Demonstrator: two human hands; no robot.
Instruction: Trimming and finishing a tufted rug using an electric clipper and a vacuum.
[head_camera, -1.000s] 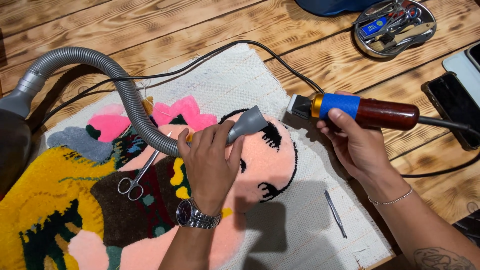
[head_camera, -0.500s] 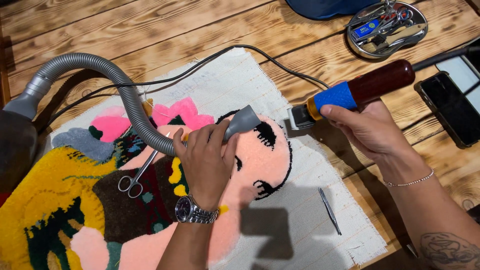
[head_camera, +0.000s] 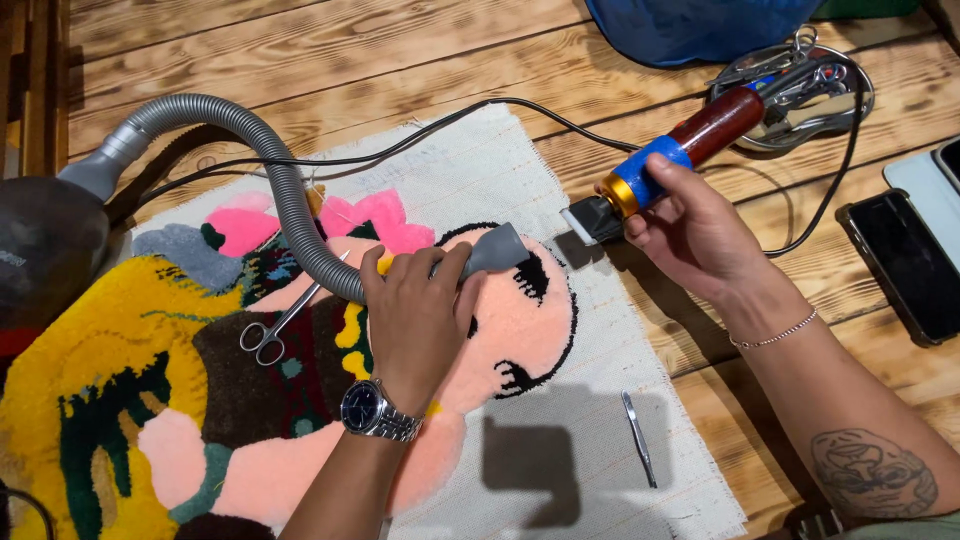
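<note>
Diagonally, clipper (head_camera: 668, 165) blade toward lower left.

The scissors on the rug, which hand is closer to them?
Left. The left hand holds the vacuum nozzle just right of the scissors; the right hand holds the clippers far off the rug.

Bright, even light from above. A hard dark shadow falls on the white backing cloth (head_camera: 560, 470) below the hands. Glare glints off the metal tray (head_camera: 800, 110). Focus sharp throughout.
</note>
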